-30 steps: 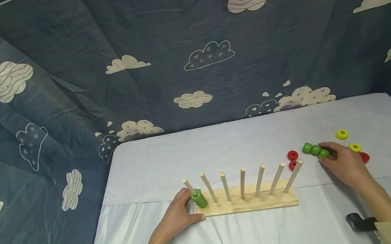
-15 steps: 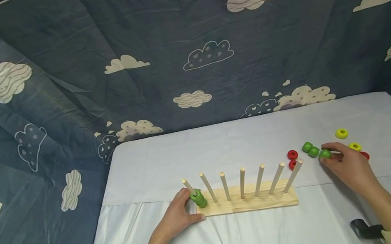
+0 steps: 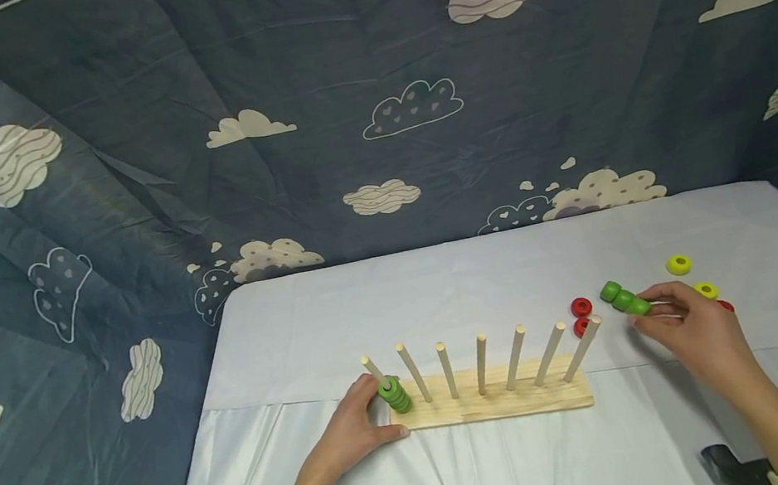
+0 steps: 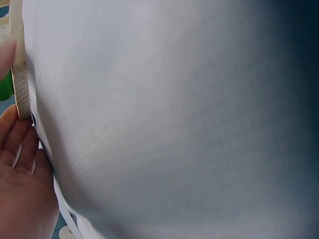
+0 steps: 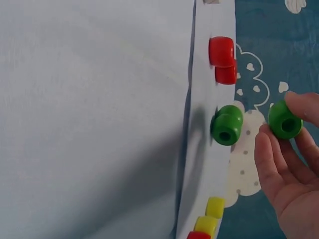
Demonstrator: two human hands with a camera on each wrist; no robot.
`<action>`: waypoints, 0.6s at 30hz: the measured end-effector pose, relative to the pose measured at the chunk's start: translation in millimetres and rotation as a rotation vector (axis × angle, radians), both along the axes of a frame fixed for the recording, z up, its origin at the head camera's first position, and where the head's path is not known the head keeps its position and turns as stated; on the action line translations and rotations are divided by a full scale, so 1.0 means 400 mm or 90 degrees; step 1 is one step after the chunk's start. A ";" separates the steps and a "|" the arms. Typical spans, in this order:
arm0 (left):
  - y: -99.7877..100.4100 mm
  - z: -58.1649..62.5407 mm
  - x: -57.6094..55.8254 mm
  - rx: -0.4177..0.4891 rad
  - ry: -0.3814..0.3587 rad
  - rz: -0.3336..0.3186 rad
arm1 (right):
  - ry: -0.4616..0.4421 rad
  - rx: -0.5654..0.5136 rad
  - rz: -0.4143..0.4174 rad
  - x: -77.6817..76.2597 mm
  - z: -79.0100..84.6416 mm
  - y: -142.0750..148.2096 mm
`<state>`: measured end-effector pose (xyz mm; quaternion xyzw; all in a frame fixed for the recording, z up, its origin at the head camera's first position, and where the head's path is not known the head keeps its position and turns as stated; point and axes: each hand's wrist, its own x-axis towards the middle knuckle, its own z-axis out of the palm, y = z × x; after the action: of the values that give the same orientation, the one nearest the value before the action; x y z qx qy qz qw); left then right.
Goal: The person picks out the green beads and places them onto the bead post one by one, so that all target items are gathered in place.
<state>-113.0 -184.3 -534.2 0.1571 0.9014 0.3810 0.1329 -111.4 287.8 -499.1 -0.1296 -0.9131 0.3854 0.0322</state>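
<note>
My left hand (image 3: 351, 431) grips the left end of a wooden peg board (image 3: 492, 406), thumb at the front edge and fingers behind. Several upright pegs stand in a row on it. Green beads (image 3: 395, 397) are stacked on the leftmost peg; the other pegs are bare. Off the board's right end, my right hand (image 3: 706, 342) pinches a green bead (image 5: 285, 121) between thumb and fingers, its hole visible in the right wrist view. That bead is raised over the cloth. Two more green beads (image 3: 616, 296) lie side by side just beyond it.
Two red beads (image 3: 581, 307) lie behind the board's right end. Two yellow beads (image 3: 679, 264) and a partly hidden red bead (image 3: 726, 305) are beyond my right hand. White cloth (image 3: 399, 308) covers the table, with a cloud-printed curtain (image 3: 319, 177) behind.
My right hand has separated one green bead from the other two and raised it off the cloth. The left hand and the peg board have stayed in place.
</note>
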 end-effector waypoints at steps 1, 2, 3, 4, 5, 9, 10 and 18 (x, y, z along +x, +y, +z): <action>0.000 0.000 0.000 0.000 0.000 -0.001 | 0.004 0.000 0.000 0.002 0.003 -0.002; 0.000 0.000 -0.001 0.002 0.001 -0.001 | 0.009 0.000 0.002 0.005 0.006 -0.003; -0.001 0.000 -0.001 0.002 0.001 -0.001 | 0.015 0.002 0.003 0.007 0.010 -0.005; -0.001 0.000 -0.001 0.003 0.001 -0.002 | 0.021 0.002 0.003 0.009 0.013 -0.007; 0.000 0.000 -0.001 0.004 0.000 -0.002 | 0.026 0.003 0.002 0.012 0.017 -0.009; 0.000 0.001 -0.001 0.005 -0.001 -0.001 | 0.040 -0.003 -0.003 0.020 0.031 -0.017; 0.000 0.001 -0.001 0.005 -0.001 -0.001 | 0.042 -0.006 -0.005 0.022 0.035 -0.020; 0.001 -0.001 -0.001 0.005 0.000 0.000 | 0.092 -0.018 -0.003 0.037 0.067 -0.033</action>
<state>-113.2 -183.8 -534.4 0.1574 0.9001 0.3843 0.1321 -96.6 274.7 -472.4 -0.1041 -0.9024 0.4067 0.0969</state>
